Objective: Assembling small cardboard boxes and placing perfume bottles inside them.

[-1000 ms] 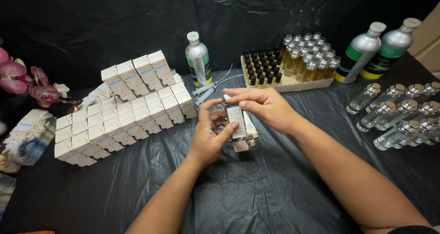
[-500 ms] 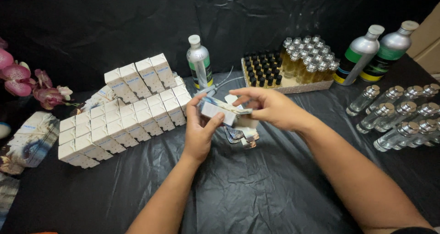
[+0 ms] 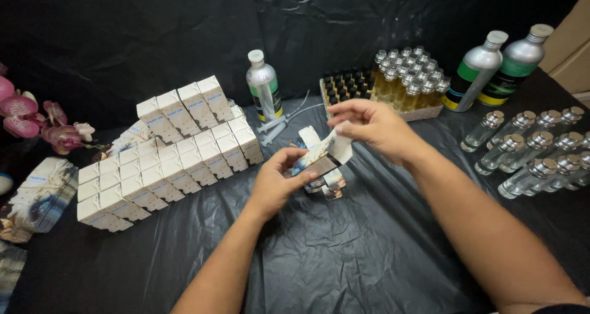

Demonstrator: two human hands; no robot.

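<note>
Black-draped table; stacked white cartons at centre-left, clear bottles at right. At frame centre, the left hand and right hand pinch a small folding carton (flap open) between them.

Setting: small makeshift perfume filling-and-packing station, not a proper lab — the table is draped in crinkled black plastic sheeting that also serves as the backdrop. At 12 o'clock, a tray of small filled amber vials; at 1 o'clock, two tall aluminium bottles. At 3 o'clock, empty clear glass spray bottles lie in rows. At 10 o'clock, stacked white cartons. Syringes lie beside a third aluminium bottle — hand decanting. Pink orchids at 9 o'clock suggest a home.
</note>
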